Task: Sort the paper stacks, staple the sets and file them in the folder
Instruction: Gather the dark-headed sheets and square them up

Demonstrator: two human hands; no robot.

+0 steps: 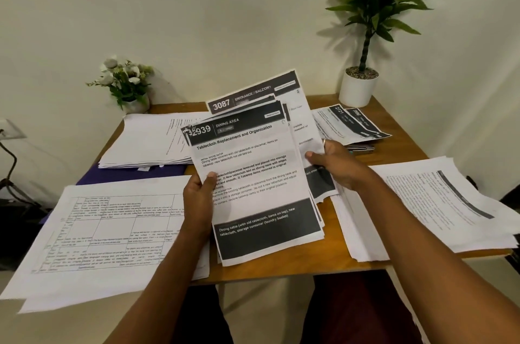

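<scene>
Centre frame, I've got the sheaf [253, 174] up off the desk [332, 253], fanned out, page 2939 "Dining Area" in front and sheet 3087 [253, 93] peeking out behind. Left grip [198, 197] is clamped on the front pages' left edge, thumb on the print. Right grip [334, 163] is pinching the back pages at their right edge.

I read this as the sorting step: numbered pages being split into sets, no stapling yet. The next move, I reckon, calls for peeling the front page away clean without dragging its neighbour, then dropping it on the matching pile.

Upper right, a small pile [351, 124] headed 2721 lies flat. Just below it a metal thing [363, 148] pokes out, possibly the stapler, too hidden to call. The purple folder [126, 174] sits left of centre, under a white stack [146, 138]. Lower left, ruled sheets [98, 231] overhang the desk edge, and a printed stack [436, 202] on the right does likewise.

Room: wooden desk in a pale corner, flowers [126, 81] upper left, potted plant [358, 87] upper right.
</scene>
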